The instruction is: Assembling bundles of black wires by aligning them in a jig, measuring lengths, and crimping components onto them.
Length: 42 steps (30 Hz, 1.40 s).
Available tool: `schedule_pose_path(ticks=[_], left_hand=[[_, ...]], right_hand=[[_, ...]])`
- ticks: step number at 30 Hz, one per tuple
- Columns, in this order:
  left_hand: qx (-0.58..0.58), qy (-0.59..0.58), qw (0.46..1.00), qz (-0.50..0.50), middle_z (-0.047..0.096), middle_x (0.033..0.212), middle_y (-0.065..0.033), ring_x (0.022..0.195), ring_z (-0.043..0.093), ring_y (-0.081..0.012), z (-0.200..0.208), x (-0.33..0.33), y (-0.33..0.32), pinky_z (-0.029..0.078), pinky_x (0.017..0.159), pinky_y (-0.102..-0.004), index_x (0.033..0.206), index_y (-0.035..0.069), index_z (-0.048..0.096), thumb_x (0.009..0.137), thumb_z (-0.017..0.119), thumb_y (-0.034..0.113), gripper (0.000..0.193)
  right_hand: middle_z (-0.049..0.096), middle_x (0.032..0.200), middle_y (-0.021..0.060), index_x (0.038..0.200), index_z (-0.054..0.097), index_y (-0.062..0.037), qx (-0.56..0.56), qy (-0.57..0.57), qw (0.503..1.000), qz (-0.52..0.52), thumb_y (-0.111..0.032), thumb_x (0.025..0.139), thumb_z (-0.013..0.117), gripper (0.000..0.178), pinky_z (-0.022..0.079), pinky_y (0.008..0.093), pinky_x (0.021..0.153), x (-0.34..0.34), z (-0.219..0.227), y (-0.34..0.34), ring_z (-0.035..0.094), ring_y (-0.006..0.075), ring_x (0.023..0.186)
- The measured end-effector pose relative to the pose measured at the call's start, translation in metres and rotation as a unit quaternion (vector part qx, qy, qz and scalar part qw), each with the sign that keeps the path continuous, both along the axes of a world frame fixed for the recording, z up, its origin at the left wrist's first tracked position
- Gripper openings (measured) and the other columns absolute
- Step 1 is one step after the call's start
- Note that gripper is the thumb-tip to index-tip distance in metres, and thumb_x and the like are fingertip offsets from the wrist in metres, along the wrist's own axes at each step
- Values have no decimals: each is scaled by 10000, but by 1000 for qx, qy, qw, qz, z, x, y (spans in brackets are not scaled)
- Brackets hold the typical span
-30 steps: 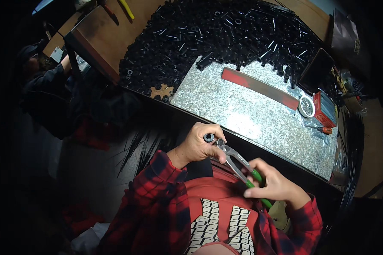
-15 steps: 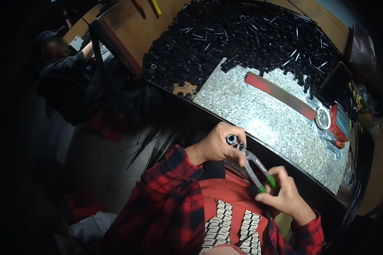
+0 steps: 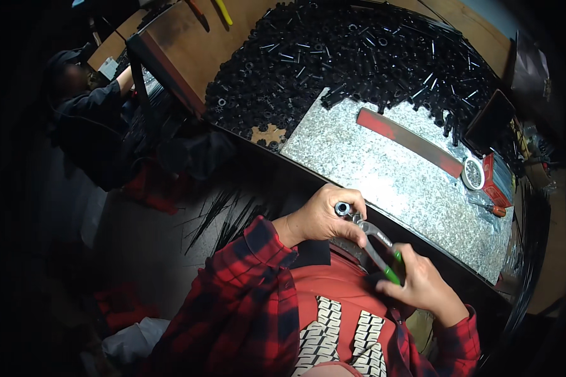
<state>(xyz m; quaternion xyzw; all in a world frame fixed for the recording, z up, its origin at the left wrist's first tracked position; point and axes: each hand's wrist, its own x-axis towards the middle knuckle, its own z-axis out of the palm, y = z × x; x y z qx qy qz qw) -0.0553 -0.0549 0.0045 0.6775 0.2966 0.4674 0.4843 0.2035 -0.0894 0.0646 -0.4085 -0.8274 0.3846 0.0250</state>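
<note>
Close to the table's front edge, my left hand (image 3: 324, 217) is closed round a short dark tubular piece (image 3: 342, 208), its round open end facing up. My right hand (image 3: 426, 284) grips silver pliers (image 3: 376, 252) by their green handles, thumb on one and fingers on the other. The handles stand apart. The jaws reach up beside the tube's end, partly behind my left thumb, so I cannot tell whether they bite on it. Both hands are held in front of my body, over my lap.
A large heap of black tubular parts (image 3: 333, 60) covers the table's far side. On the speckled grey sheet (image 3: 333, 154) lie a red-brown bar (image 3: 409, 141), a white round dish (image 3: 473, 173), a red box (image 3: 497, 182) and a screwdriver (image 3: 493, 209). Another person (image 3: 88, 119) works at the left.
My right hand has shifted slightly, its fingers curling further over the upper green handle. My left hand keeps its hold on the tubular piece. The whole view has shifted a little.
</note>
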Motion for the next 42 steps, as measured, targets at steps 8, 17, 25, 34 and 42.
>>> schedule_pose_path(ticks=[8, 17, 25, 34, 42], left_hand=[[-31, 17, 999, -1, 515, 663, 49, 615, 465, -29, 2, 7, -2, 383, 553, -200, 965, 32, 581, 545, 857, 475, 670], [-65, -50, 995, 56, 413, 623, 84, 583, 373, -13, 2, 11, -8, 304, 517, -197, 967, 32, 604, 555, 853, 481, 658], [-54, -66, 994, 69, 393, 623, 87, 574, 350, -8, -2, 10, -10, 286, 513, -190, 984, 28, 608, 568, 869, 433, 637], [-55, -61, 995, 63, 342, 600, 97, 564, 337, 13, -5, 11, -11, 273, 509, -173, 1116, 13, 541, 604, 885, 325, 691], [-86, -54, 990, 100, 323, 584, 98, 536, 333, 10, -10, 4, -19, 276, 508, -160, 1178, 3, 479, 604, 866, 352, 775]], right_hand=[[492, 990, 208, 1317, 384, 25, 136, -1, 991, 4, 84, 692, 534, 646, 435, 426, 864, 9, -8, 10, 525, 406, 960], [556, 912, 140, 1186, 481, 2, -59, 101, 993, -24, 38, 777, 545, 416, 457, 349, 783, -1, -21, 8, 579, 278, 855], [610, 817, 200, 986, 532, 4, 16, 73, 994, -76, -59, 804, 689, 249, 486, 415, 633, -15, -38, 4, 615, 400, 752], [586, 754, 191, 952, 531, -12, 218, 56, 969, -100, -30, 813, 683, 207, 464, 379, 585, 4, -46, 8, 604, 371, 662], [501, 665, 52, 927, 524, -1, 215, 213, 880, -365, -170, 954, 510, 171, 398, 280, 559, 59, -21, 66, 490, 138, 605]])
